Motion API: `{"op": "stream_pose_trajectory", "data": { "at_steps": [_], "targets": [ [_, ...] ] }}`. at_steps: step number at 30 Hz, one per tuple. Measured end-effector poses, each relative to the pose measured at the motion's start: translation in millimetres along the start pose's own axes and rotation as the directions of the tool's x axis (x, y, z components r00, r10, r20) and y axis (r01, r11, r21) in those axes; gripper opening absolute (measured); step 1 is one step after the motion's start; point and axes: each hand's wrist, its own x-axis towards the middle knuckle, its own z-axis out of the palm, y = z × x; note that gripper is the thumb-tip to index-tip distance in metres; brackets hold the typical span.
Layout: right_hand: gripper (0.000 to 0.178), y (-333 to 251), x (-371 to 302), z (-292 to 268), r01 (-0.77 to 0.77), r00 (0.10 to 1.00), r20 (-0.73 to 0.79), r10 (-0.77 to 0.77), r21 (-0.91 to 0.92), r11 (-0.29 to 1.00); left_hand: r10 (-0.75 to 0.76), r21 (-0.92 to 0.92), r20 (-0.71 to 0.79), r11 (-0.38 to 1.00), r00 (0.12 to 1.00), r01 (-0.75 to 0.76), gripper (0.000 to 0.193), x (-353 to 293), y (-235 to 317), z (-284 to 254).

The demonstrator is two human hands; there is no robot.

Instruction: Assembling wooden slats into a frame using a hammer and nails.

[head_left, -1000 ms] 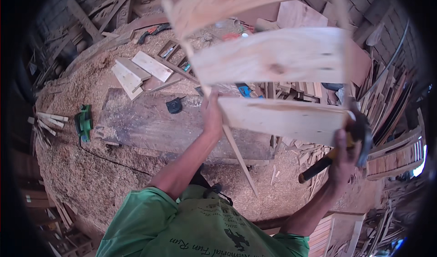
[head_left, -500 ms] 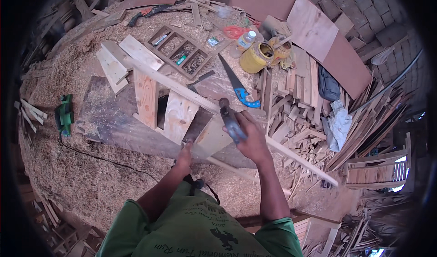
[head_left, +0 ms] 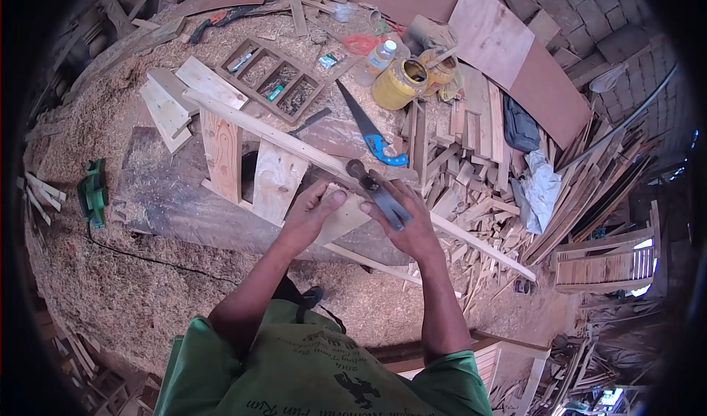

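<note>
In the head view, a slatted wooden frame (head_left: pixel 294 146) lies in front of the person, slanting from upper left to lower right over a dark board (head_left: pixel 158 188). Its far rail (head_left: pixel 482 247) passes just beyond both hands, and its near rail (head_left: pixel 368 263) runs below them, closer to the body. Three slats span the two: the left slat (head_left: pixel 221 158) and the middle slat (head_left: pixel 276 188) are both left of the hands, while the right slat (head_left: pixel 346 219) sits between them.

The left hand (head_left: pixel 313 213) is at the far end of the right slat, its fingers curled and its thumb extended over the wood near the far rail; whether it grips anything cannot be told. The right hand (head_left: pixel 412 224), on the other side of that slat, is closed around a hammer (head_left: pixel 378 195) close to the metal head, which points up and left toward the far rail. The hammer's handle is hidden.

Beyond the frame are a handsaw (head_left: pixel 387 149) with a blue grip, a compartmented wooden tray (head_left: pixel 258 92) and a yellow container (head_left: pixel 390 88). A green power tool (head_left: pixel 93 194) rests well to the left among wood shavings (head_left: pixel 155 298); wood offcuts (head_left: pixel 471 184) are heaped to the right.
</note>
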Motion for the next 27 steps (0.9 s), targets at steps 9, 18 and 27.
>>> {"op": "stream_pose_trajectory", "data": {
  "at_steps": [9,18,27],
  "targets": [
    [0.041,-9,-10,15,-0.075,0.987,-0.137,0.086,0.086,0.993,0.1,-0.073,-0.072,0.992,0.992,-0.105,0.039,0,-18,12],
    [0.043,0,4,3,0.181,0.946,-0.253,-0.205,-0.113,0.977,0.158,-0.033,-0.081,0.986,0.984,-0.162,0.033,26,-36,10],
    [0.038,-9,-3,8,0.044,0.976,-0.209,-0.064,-0.097,0.994,0.237,0.085,-0.006,0.968,0.971,-0.236,0.05,21,-38,2]
  ]
}}
